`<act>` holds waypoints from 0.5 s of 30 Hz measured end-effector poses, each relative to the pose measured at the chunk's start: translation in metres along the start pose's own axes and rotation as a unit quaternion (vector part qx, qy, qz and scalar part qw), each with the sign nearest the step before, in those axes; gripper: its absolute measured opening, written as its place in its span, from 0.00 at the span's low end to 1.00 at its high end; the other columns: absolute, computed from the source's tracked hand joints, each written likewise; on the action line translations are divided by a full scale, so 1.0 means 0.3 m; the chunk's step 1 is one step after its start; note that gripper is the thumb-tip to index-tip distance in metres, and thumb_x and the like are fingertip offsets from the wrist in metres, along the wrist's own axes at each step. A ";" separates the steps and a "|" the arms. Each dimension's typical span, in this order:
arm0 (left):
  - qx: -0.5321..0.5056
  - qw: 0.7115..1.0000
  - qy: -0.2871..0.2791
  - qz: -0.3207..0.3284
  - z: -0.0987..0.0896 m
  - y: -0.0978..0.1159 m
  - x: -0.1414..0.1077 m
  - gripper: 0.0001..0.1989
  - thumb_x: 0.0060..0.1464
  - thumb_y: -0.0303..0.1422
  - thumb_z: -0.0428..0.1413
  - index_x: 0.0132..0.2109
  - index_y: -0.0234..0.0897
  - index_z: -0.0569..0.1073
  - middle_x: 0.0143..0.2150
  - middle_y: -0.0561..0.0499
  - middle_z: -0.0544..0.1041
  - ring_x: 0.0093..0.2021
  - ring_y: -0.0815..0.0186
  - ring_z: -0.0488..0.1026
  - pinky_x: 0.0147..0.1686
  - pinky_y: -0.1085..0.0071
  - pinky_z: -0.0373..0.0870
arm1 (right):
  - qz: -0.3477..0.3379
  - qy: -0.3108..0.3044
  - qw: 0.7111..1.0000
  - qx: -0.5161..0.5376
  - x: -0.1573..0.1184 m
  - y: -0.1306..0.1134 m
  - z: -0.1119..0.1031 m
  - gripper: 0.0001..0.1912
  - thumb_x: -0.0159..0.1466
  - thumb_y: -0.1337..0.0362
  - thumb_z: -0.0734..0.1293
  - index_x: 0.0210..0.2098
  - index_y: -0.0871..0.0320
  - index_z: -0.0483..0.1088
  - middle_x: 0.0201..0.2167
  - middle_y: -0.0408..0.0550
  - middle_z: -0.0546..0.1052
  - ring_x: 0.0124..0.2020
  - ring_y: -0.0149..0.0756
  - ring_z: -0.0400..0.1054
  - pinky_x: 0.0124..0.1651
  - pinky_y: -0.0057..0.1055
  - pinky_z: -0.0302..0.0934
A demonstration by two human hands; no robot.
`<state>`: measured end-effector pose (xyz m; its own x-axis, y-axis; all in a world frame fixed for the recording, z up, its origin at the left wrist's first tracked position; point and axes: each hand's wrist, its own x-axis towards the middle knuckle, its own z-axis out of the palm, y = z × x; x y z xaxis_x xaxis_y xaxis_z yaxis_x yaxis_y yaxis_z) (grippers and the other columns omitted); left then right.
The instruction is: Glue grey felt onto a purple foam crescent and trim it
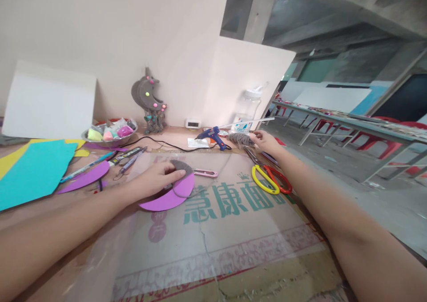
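My left hand [156, 180] is closed on a purple crescent [183, 191], its thumb lying on the upper tip. Grey yarn covers that upper part of the crescent [182, 165], and a loose strand loops away from it over the table. Out to the right, my right hand [267, 144] has its fingers closed at the end of a grey yarn skein [239, 138]. Scissors [265, 179] with one yellow and one red handle lie just below my right hand. A pink craft knife [205, 173] rests beside the crescent.
A blue glue gun [215, 137] and a water bottle [248, 108] are at the back. A finished-looking grey moon ornament [149, 95] leans on the board. A bowl [115, 137] of coloured clay, turquoise sheets [36, 173] and another purple piece [87, 177] occupy the left.
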<state>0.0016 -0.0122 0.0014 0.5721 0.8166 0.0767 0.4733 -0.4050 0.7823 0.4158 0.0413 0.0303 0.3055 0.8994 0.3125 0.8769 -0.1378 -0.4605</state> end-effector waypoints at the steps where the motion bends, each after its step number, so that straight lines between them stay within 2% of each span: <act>1: -0.005 1.000 0.002 -0.002 0.000 0.003 0.000 0.21 0.55 0.50 0.51 0.26 0.35 0.67 0.22 0.55 0.65 0.24 0.70 0.62 0.22 0.73 0.57 | 0.001 0.005 1.000 -0.026 -0.004 -0.008 -0.006 0.25 0.64 0.58 0.63 0.56 0.67 0.66 0.47 0.63 0.76 0.42 0.41 0.72 0.46 0.33 0.64; 3: -0.012 1.000 0.009 -0.010 -0.001 0.007 0.000 0.21 0.54 0.49 0.51 0.26 0.36 0.66 0.22 0.56 0.64 0.23 0.70 0.61 0.22 0.73 0.56 | -0.011 0.003 0.997 -0.074 -0.020 -0.037 -0.019 0.22 0.62 0.61 0.64 0.53 0.66 0.69 0.48 0.62 0.76 0.45 0.43 0.71 0.48 0.34 0.62; 5: -0.012 1.000 0.020 -0.017 -0.003 0.011 0.001 0.20 0.54 0.48 0.51 0.26 0.36 0.65 0.22 0.56 0.63 0.23 0.70 0.60 0.22 0.73 0.56 | -0.034 -0.008 0.993 -0.114 -0.050 -0.086 -0.025 0.16 0.59 0.64 0.66 0.45 0.64 0.74 0.46 0.62 0.76 0.48 0.46 0.70 0.49 0.34 0.61; 8: -0.001 0.999 0.040 -0.006 -0.008 0.016 0.002 0.20 0.54 0.47 0.51 0.25 0.36 0.64 0.23 0.56 0.63 0.23 0.70 0.59 0.22 0.73 0.56 | -0.075 -0.031 0.985 -0.152 -0.127 -0.195 -0.010 0.08 0.56 0.65 0.69 0.34 0.62 0.76 0.36 0.62 0.78 0.46 0.49 0.72 0.46 0.34 0.60; 12: 0.002 0.999 0.046 0.007 -0.011 0.014 0.001 0.20 0.55 0.47 0.51 0.24 0.36 0.63 0.23 0.56 0.62 0.24 0.70 0.60 0.24 0.73 0.57 | -0.145 -0.052 0.975 -0.163 -0.284 -0.376 0.037 0.10 0.60 0.62 0.67 0.35 0.63 0.76 0.35 0.62 0.78 0.45 0.50 0.72 0.45 0.37 0.60; 13: -0.007 0.999 0.047 -0.001 -0.010 0.010 0.000 0.21 0.55 0.48 0.51 0.25 0.36 0.63 0.23 0.56 0.62 0.24 0.70 0.60 0.23 0.73 0.57 | -0.178 -0.060 0.969 -0.157 -0.327 -0.418 0.050 0.11 0.62 0.61 0.65 0.36 0.62 0.76 0.38 0.61 0.78 0.45 0.48 0.71 0.46 0.37 0.59; 15: -0.036 0.998 0.043 -0.023 -0.006 -0.001 0.001 0.21 0.55 0.49 0.50 0.26 0.36 0.63 0.23 0.56 0.62 0.23 0.71 0.59 0.22 0.74 0.56 | -0.300 -0.098 0.944 -0.097 -0.405 -0.488 0.076 0.17 0.66 0.56 0.59 0.40 0.60 0.75 0.41 0.57 0.78 0.44 0.45 0.71 0.46 0.38 0.59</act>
<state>0.0004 -0.0112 0.0024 0.4889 0.8677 0.0901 0.4462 -0.3375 0.8289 0.2419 -0.0385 0.0407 -0.3247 0.8968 0.3006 0.9278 0.3638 -0.0831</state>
